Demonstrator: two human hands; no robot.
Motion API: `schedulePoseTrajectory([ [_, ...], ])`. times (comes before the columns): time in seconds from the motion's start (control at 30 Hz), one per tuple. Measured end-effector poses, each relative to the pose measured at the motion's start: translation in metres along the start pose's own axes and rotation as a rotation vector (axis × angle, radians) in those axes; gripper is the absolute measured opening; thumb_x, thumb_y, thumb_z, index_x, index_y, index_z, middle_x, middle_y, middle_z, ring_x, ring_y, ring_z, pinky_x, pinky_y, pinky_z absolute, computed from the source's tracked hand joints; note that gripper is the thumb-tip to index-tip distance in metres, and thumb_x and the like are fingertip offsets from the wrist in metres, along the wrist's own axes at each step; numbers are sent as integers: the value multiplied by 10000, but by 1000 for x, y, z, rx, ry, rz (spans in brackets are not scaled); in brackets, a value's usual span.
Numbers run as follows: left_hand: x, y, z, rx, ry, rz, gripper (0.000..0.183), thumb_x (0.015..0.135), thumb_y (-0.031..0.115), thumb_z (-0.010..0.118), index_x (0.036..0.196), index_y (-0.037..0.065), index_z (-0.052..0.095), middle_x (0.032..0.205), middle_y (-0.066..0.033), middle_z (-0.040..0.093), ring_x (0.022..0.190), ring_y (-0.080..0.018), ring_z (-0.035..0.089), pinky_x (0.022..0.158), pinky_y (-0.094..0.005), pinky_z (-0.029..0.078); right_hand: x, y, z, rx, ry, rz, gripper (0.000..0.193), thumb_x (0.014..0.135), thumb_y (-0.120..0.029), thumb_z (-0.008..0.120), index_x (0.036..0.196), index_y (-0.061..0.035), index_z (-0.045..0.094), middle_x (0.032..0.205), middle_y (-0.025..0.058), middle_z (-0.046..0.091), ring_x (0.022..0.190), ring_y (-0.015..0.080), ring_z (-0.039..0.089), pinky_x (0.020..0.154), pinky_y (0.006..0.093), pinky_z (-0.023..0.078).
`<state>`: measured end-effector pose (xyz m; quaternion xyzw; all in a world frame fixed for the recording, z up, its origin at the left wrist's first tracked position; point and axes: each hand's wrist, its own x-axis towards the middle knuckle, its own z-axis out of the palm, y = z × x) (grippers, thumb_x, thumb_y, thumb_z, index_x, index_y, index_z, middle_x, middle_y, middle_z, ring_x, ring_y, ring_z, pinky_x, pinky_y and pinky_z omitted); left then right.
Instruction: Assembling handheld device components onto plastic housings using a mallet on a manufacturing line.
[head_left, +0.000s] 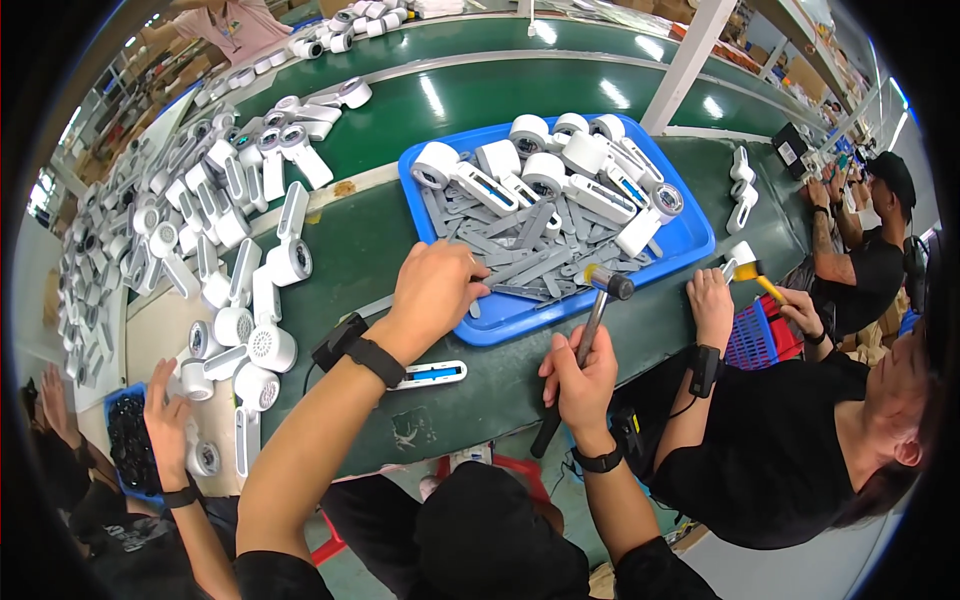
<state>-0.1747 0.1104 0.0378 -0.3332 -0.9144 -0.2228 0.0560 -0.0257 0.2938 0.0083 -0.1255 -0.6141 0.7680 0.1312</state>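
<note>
My left hand (pixel 435 292) reaches over the near left rim of a blue tray (pixel 690 240). Its fingers are curled together at a pile of grey plastic strips (pixel 540 268); whatever lies between the fingertips is hidden. In the tray's far half, white handheld fan bodies (pixel 545 172) lie among the strips, some with a blue cell showing in the handle. My right hand (pixel 580 378) grips a hammer (pixel 592 322), its yellow-and-black head raised near the tray's front rim. Beside my left wrist, a white fan handle (pixel 432 374) with a blue cell inside rests on the green bench.
Many white fan bodies (pixel 165 225) are heaped to the left. A co-worker on the right holds a yellow hammer (pixel 750 270) by a blue basket (pixel 752 338). At left, another person's hand (pixel 168 420) is near a tray of black parts (pixel 130 440). A white post (pixel 690 65) stands behind.
</note>
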Motion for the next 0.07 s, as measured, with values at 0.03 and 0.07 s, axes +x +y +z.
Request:
schedulePoseTrajectory([
  [0.03,1,-1,-1,-53,-24,-50,191,815,194,806,986,109,822,955,-77,726,986,-285,657,863,-421,463,0,0,0,0,-3,-2,195,1019,-79,621,987,-65,429,677,118,613,376,120,484,346,242,358],
  [0.07,3,-1,-2,-106,-48,-99,195,820,186,801,999,113,823,968,-81,734,995,-291,655,881,-424,462,0,0,-1,-10,-5,-4,196,1019,-84,625,992,-69,431,679,122,616,377,123,488,343,245,362],
])
